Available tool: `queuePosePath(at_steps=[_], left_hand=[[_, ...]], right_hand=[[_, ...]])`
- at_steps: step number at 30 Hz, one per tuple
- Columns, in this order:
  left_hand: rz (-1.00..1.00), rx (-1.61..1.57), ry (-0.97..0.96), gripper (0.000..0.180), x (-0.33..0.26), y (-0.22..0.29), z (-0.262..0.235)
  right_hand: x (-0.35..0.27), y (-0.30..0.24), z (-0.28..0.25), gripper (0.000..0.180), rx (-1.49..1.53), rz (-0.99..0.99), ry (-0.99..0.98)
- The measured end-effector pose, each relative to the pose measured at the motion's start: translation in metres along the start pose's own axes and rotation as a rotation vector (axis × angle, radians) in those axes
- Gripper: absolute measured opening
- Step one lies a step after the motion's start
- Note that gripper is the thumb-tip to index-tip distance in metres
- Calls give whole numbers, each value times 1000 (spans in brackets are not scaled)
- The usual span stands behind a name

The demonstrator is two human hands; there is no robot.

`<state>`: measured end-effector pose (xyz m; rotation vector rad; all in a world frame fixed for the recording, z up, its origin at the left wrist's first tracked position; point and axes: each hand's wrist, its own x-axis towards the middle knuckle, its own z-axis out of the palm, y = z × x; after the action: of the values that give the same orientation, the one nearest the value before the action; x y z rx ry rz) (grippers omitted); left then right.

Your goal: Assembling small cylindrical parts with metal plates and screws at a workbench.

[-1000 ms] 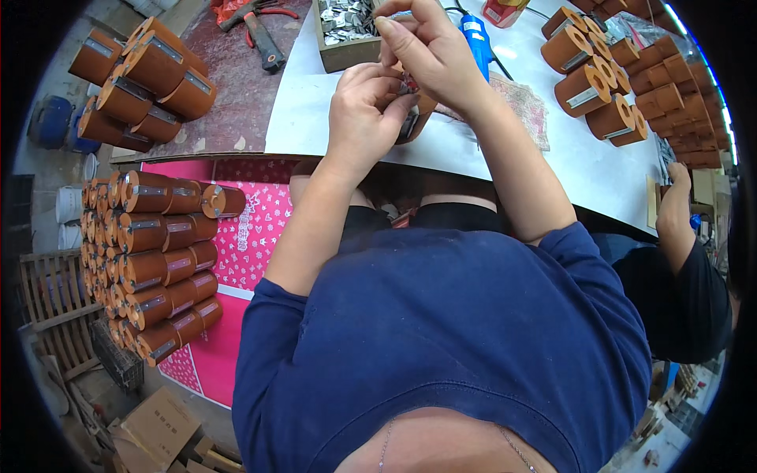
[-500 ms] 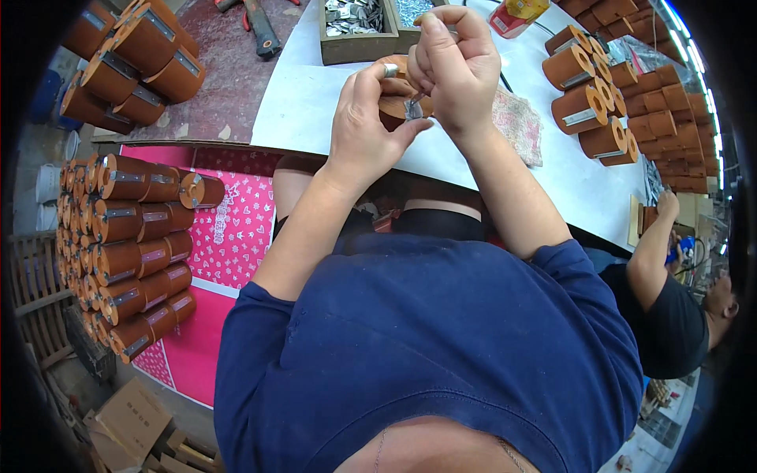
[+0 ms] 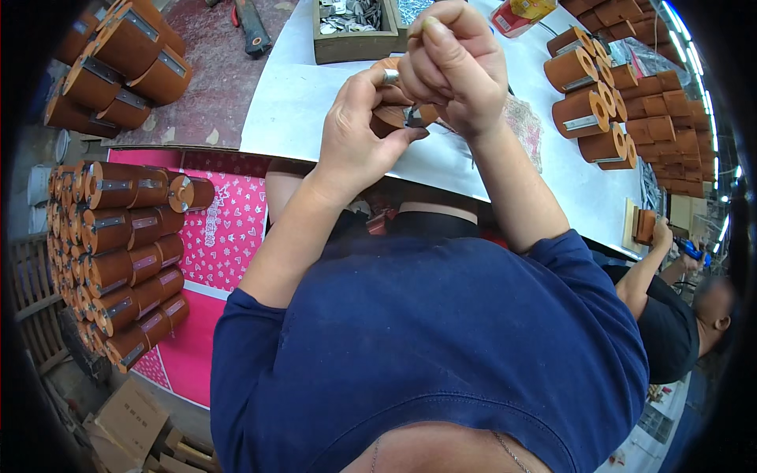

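My left hand (image 3: 352, 130) is wrapped round a reddish-brown wooden cylinder (image 3: 386, 120), held just above the white table top. A small grey metal piece (image 3: 412, 116) sits at the cylinder's near right side, by my left thumb. My right hand (image 3: 464, 75) is closed, thumb against bent fingers, above and right of the cylinder. What it grips, if anything, is hidden; a thin strand or tool shows faintly below it. A ring-like metal band (image 3: 390, 76) is on a finger of my left hand.
A dark wooden tray (image 3: 355, 49) of metal pieces stands beyond my hands. Finished-looking cylinders are piled left (image 3: 130, 244) and right (image 3: 579, 110). A cloth (image 3: 522, 130), a red-yellow packet (image 3: 520, 14) and a dark-handled tool (image 3: 254, 31) lie on the table. A co-worker (image 3: 670, 315) sits right.
My right hand has moved slightly up and right, away from the metal piece. The thin metal tool seen below it no longer shows clearly. The co-worker's arm has lowered.
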<state>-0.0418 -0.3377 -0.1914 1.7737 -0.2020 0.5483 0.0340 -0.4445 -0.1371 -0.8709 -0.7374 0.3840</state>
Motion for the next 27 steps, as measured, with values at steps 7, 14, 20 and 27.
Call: queuePosePath(at_steps=[7,14,20,27], left_hand=[[203,223,-56,58,14,7,-6],[254,416,-546,30,41,27,-53],[328,908,-450,39,20,54,-24],[301,645,-157,37,-3,28,-17]], right_hand=[[-5,-2,29,13,-547,-106,-49],[-4,-68,6,17,-423,-573,66],[-31,-59,-5,18,-360,-418,348],[-34,-52,-4,18,-357,-372,326]])
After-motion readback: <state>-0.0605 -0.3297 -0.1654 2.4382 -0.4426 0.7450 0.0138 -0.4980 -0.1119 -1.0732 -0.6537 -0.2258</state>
